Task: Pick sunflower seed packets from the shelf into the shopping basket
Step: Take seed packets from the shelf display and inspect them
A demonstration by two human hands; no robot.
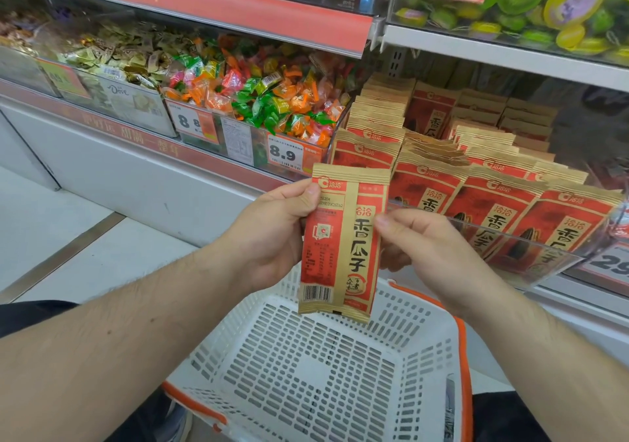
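Head camera looks down on a red and tan sunflower seed packet [342, 244] held upright in front of the shelf, its printed back and barcode turned toward the person. The left hand [272, 234] grips the packet's left edge, thumb pressed on the top corner and fingers curled behind it. The right hand [425, 247] pinches the right edge about halfway up, thumb on the front and the other fingers tucked behind.

The packet's lower end hangs above the white shopping basket [340, 390], not touching it. This basket has slotted walls and orange trim along its rim, and nothing lies on the part of its floor that shows.

Just beyond the right hand, rows of matching packets [476, 183] stand packed upright on the lower shelf behind a clear plastic lip [510, 237]. A price label [609, 264] sits partly in view at the shelf's front edge.

To the left, a clear bin of brightly wrapped candies [272, 101] carries a tag reading 8.9 [282, 154], and next to it a bin of gold-wrapped sweets [119, 57] bears a Dove mark. Above right, green and yellow wrapped items [544, 6] fill the upper shelf.
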